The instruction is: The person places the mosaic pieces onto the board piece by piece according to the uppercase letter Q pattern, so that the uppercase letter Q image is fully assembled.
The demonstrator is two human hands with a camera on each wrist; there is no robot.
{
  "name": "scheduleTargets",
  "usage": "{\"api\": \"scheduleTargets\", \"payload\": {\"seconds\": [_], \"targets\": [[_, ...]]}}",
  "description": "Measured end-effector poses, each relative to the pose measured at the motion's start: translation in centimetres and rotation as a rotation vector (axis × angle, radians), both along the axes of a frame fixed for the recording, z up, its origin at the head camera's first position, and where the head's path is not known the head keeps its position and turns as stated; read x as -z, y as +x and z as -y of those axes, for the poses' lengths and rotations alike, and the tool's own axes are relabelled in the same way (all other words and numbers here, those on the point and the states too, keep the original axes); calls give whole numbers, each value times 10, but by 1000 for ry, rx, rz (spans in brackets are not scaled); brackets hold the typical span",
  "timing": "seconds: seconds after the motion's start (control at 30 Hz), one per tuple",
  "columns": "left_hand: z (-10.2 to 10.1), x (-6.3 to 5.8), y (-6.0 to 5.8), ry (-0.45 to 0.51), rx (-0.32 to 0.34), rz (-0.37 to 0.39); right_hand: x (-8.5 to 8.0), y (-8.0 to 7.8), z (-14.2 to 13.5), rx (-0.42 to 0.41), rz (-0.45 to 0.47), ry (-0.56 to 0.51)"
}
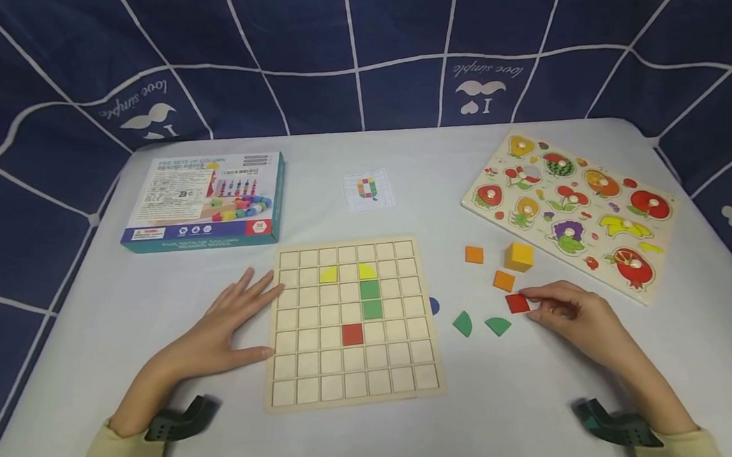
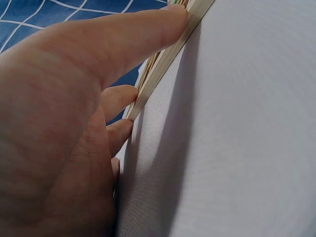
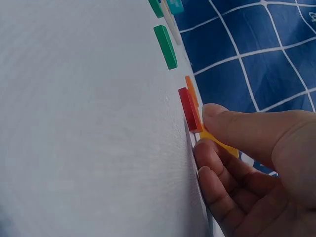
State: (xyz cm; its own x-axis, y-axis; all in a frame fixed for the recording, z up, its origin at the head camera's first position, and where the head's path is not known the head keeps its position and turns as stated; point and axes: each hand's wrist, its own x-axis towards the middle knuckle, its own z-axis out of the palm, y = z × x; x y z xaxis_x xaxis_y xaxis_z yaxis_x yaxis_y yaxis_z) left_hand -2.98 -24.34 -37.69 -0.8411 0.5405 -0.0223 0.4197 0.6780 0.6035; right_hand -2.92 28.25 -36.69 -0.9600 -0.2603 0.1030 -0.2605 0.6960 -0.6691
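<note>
A wooden grid board (image 1: 355, 404) lies in the middle of the table. On it sit two yellow quarter-circle pieces (image 1: 328, 274), two green square tiles (image 1: 369, 289) and one red square tile (image 1: 352, 334). My left hand (image 1: 228, 328) rests at the board's left edge, fingers spread, with thumb and fingertips touching the wooden rim (image 2: 163, 64). To the right of the board, my right hand (image 1: 577, 318) pinches another red square tile (image 1: 516, 303) at its right side between thumb and forefinger. The tile (image 3: 187, 108) appears to be at the table surface.
Two orange squares (image 1: 474, 255), a yellow cube (image 1: 519, 257), two green quarter-circles (image 1: 463, 323) and a blue rounded piece (image 1: 434, 306) lie right of the board. Behind are a pattern card (image 1: 369, 190), a bead-set box (image 1: 207, 201) at left and a fruit puzzle board (image 1: 536, 228) at right.
</note>
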Motion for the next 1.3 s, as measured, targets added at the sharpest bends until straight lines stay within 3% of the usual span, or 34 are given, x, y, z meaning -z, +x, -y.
{"api": "scheduleTargets", "payload": {"seconds": [0.13, 0.43, 0.6, 0.77, 0.93, 1.1, 1.3], "targets": [[0, 1, -1, 2, 6, -3, 2, 0, 3, 31, -15, 69], [2, 0, -3, -12, 0, -3, 7, -3, 7, 48, -77, 101], [3, -1, -5, -13, 0, -3, 4, -1, 8, 18, -92, 102], [2, -2, -5, -12, -1, 3, -5, -3, 20, -41, -103, 27], [2, -1, -4, -12, -3, 7, -16, -14, 52, -128, -96, -70], [1, 0, -2, -2, 0, 15, -25, -33, 104, -224, -66, -154], [1, 1, 1, -1, -7, 21, -18, -58, 172, -260, -3, -200]]}}
